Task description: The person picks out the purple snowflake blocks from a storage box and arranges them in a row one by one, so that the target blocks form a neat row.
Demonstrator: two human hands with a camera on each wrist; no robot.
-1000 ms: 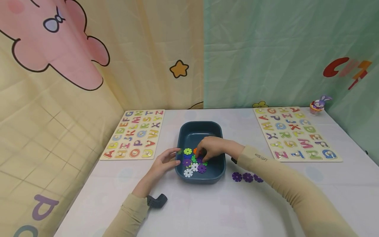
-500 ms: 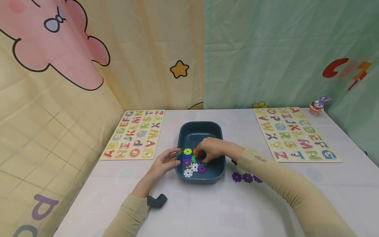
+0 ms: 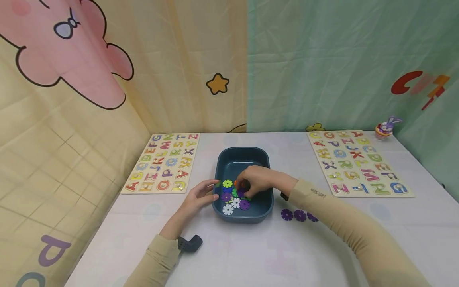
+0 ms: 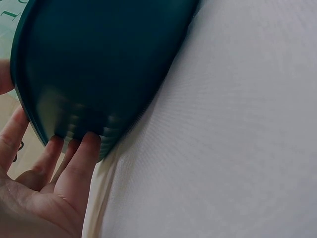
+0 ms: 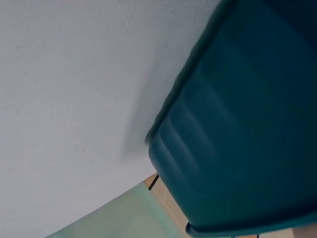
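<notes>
In the head view, a dark blue-green plastic bin (image 3: 244,154) holds several notched plastic snowflake discs in white, purple, green, yellow and orange. My left hand (image 3: 195,197) rests its fingertips on the bin's left side; in the left wrist view its fairly straight fingers (image 4: 79,168) touch the outer wall. Reaching inside over the bin's right rim, my right hand (image 3: 257,180) has curled fingers and pinches a purple snowflake disc (image 3: 240,194), partly hidden by the fingers. The right wrist view shows only the bin's outer wall (image 5: 223,139), not the hand.
On the table right of the bin, purple discs (image 3: 300,215) lie in a row, one partly under the right sleeve. Alphabet boards stand at left (image 3: 165,163) and right (image 3: 353,163). A small purple rabbit figure (image 3: 386,126) sits at the back right corner.
The right fingers have shifted slightly around the purple disc, which now looks more tilted. The left hand and the bin stay in place.
</notes>
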